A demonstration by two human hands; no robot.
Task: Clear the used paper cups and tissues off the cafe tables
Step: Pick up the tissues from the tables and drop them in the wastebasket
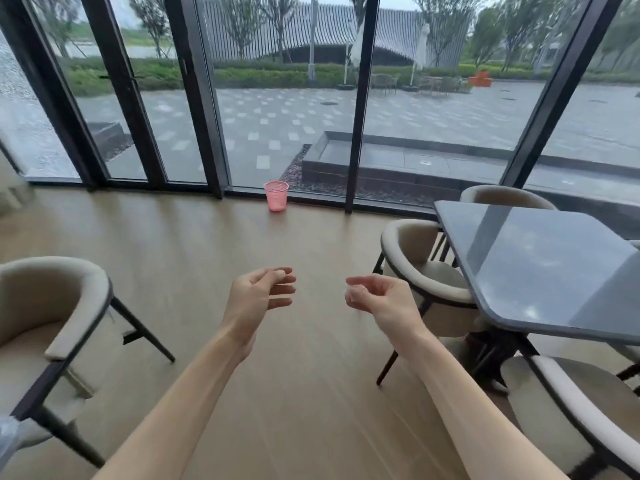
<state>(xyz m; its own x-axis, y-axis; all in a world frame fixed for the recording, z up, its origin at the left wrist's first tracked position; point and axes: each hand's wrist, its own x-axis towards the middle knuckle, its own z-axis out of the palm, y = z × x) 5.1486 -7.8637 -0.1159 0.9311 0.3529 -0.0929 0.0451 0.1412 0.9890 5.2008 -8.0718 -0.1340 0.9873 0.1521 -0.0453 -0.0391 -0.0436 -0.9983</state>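
Here both bare hands hover over the pale wooden floor (pixel 207 237), left of the glossy grey square bench (pixel 540 268). The left hand (pixel 258 294) hangs loosely curled, holding nothing; the right hand (pixel 379 297) seems to pinch something small and white, too blurred to name. A pink mesh plastic bin (pixel 276 196) stands beyond, by the windows.

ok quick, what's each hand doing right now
Left hand: open, fingers loosely curled, holding nothing.
Right hand: fingers curled; something small and pale shows at the fingertips, too blurred to tell.
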